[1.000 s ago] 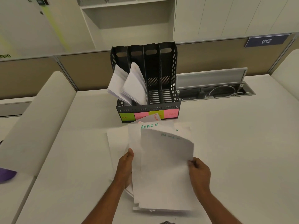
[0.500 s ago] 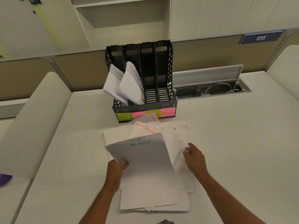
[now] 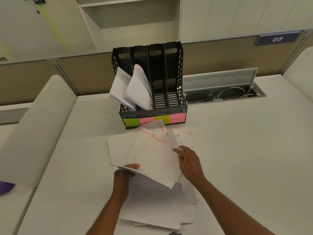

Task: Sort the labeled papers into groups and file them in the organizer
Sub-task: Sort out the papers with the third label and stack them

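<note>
A black organizer [image 3: 175, 68] with several slots stands at the back of the white desk [image 3: 237, 158], its front carrying green and pink labels. The two left slots hold leaning sheets [image 3: 137, 89]; the two right slots look empty. In front lies a loose pile of white papers [image 3: 152, 155], some marked FINANCE in orange. My left hand [image 3: 126, 172] grips a few sheets [image 3: 152, 197] by their left edge, and they droop toward me over the pile. My right hand [image 3: 188, 160] rests on the right edge of a FINANCE sheet, fingers apart.
An open cable tray [image 3: 225, 94] with a raised lid and white cables sits right of the organizer. Padded dividers [image 3: 35, 126] flank the desk on both sides. A purple object [image 3: 6, 186] shows at the left edge. Cabinets and a sign reading 015 rise behind.
My right hand let go of the ADMIN sheets. My left hand swung them down toward me, uncovering the FINANCE sheets. My right hand moved onto the FINANCE sheet's edge.
</note>
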